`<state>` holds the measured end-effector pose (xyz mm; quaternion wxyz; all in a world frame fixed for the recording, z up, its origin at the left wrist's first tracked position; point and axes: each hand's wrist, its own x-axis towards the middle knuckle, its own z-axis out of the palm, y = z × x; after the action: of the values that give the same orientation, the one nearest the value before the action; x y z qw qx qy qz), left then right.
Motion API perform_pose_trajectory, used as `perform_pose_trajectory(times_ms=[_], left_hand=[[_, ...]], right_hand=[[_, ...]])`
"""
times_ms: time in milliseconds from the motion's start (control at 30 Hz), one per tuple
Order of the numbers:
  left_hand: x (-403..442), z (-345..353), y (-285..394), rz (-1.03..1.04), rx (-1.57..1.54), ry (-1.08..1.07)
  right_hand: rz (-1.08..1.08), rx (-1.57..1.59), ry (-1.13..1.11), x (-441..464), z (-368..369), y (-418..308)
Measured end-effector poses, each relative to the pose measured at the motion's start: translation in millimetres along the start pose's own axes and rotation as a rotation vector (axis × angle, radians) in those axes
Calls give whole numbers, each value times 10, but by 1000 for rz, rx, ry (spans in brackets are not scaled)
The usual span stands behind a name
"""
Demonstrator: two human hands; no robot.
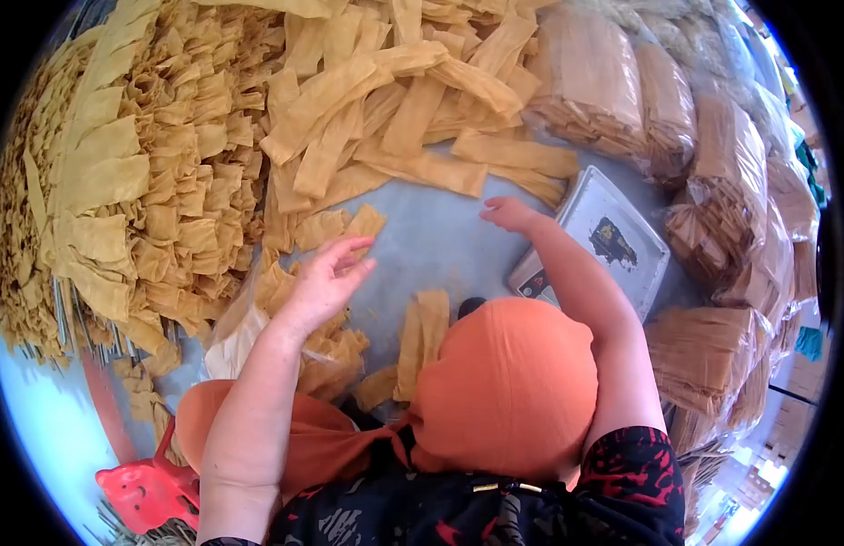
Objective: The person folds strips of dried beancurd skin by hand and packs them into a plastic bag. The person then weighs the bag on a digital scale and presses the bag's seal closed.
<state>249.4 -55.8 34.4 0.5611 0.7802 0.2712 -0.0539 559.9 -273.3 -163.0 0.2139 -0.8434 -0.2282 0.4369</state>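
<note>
My left hand (333, 275) hovers over the left side of the grey work surface (422, 232), fingers loosely curled and apart, with nothing in it. Just beyond its fingertips lie short pieces of yellow dried strips (345, 225) that look like bean curd skin. My right hand (513, 216) is held out near the scale, fingers extended and empty. Beyond both hands spreads a loose heap of long flat strips (376, 109). A flat electronic scale (613, 241) with a worn top lies under and beside my right forearm. A few strips (422, 337) rest close to my knee.
Tall stacks of hanging yellow sheets (176, 173) rise on the left. Clear plastic bags of packed strips (590, 77) line the right side. An open plastic bag with strips (331, 359) sits by my left forearm. A red plastic stool (149, 491) stands at lower left.
</note>
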Motion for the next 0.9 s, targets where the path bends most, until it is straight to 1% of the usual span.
perform_pose_trajectory(times_ms=[33,100,133,200,233,267,300,333,400,433,500,533,600,633,700,733,800,833,900], left_hand=[[47,-6,-69,-12,0,0],[122,-14,-155,5,11,36],[151,-22,-182,-10,12,34],[199,-35,-227,-66,-56,26],[231,-41,-264,-82,-61,29],[246,-39,-307,-128,-73,11],[252,-32,-346,-173,-83,-11],[266,-10,-388,-184,-82,-14],[318,40,-451,-192,-124,-18],[348,51,-467,-195,-118,-20],[381,66,-492,-221,-170,-39],[400,72,-492,-225,-172,-34],[442,101,-476,-77,5,26],[448,113,-439,-81,1,33],[441,147,-308,145,501,136],[435,191,-255,145,499,138],[436,284,-149,284,778,170],[421,332,-114,289,777,168],[393,411,-55,299,842,102]], right_hand=[[2,2,-12,92,-3,-7],[108,288,23,224,-17,-33],[114,291,9,261,11,-63],[163,473,158,338,74,-140],[168,469,143,520,167,-60],[164,531,292,738,313,53],[161,594,445,766,386,14],[169,597,437,769,424,-3],[271,896,411,690,413,-157],[274,903,410,620,395,-252],[204,1046,236,464,383,-428],[204,1043,230,399,368,-449],[153,1210,-134,238,315,-416],[153,1204,-140,140,287,-398],[108,1204,-444,-92,223,-381],[108,1201,-444,-235,193,-445],[66,1117,-543,-511,112,-641],[66,1118,-537,-632,70,-740],[-22,1044,-708,-825,-5,-958]])
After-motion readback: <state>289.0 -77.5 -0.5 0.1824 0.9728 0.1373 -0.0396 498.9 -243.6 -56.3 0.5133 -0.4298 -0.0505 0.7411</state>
